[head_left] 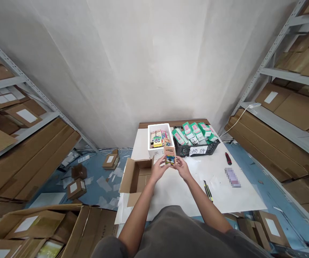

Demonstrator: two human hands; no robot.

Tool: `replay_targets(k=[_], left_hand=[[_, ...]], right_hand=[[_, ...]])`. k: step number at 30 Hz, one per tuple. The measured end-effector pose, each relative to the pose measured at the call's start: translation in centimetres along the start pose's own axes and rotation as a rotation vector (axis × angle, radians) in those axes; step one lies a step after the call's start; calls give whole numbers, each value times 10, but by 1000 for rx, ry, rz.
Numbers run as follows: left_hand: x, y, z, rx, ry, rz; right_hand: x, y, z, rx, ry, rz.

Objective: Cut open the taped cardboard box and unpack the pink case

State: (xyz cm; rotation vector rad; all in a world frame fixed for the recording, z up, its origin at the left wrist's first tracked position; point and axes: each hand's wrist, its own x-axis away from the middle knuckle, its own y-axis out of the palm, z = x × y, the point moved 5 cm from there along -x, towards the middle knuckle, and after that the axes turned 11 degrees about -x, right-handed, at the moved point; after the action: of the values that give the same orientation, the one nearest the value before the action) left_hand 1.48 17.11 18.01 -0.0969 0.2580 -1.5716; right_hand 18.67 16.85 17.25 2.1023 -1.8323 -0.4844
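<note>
Both my hands hold a small tan product box (169, 154) with a colourful picture on it, upright above the white table (224, 193). My left hand (159, 167) grips its left side with fingers closed round it. My right hand (180, 165) grips its right side. Just behind the box stands a white bin (151, 139) with several colourful small boxes inside. To its right a black basket (213, 147) holds several green and white boxes.
An open cardboard box (134, 177) sits at the table's left edge. A red-handled cutter (228, 158), a dark pen-like tool (207, 189) and a blurred purple item (232, 177) lie on the right. Shelves of cartons line both sides; cartons and paper scraps litter the blue floor.
</note>
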Motion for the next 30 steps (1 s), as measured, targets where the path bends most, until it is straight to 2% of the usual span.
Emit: replay_targets(k=[3, 4, 6, 8, 9, 12, 16, 21, 25, 30], left_hand=[[1, 10, 16, 101, 20, -62], [0, 8, 19, 138, 7, -70], [-1, 1, 22, 228, -39, -112], [0, -5, 23, 312, -95, -196], [0, -7, 22, 338, -124, -244], [2, -8, 17, 358, -192, -332], [2, -4, 9, 373, -255, -301], [12, 4, 3, 423, -316, -355], [23, 2, -4, 433, -345, -334], [20, -15, -21, 451, -366, -291]], right_hand=[[3, 16, -7, 125, -64, -155], [2, 16, -8, 159, -76, -150], [-1, 6, -12, 182, -74, -40], [-4, -9, -12, 124, -7, 87], [-6, -15, -10, 71, 52, 109], [-5, -23, -6, -96, 238, 45], [0, -34, -14, -184, 333, -17], [-1, -45, -22, -218, 388, -106], [-7, -45, -13, -251, 433, -183], [-22, -36, 9, -290, 491, -247]])
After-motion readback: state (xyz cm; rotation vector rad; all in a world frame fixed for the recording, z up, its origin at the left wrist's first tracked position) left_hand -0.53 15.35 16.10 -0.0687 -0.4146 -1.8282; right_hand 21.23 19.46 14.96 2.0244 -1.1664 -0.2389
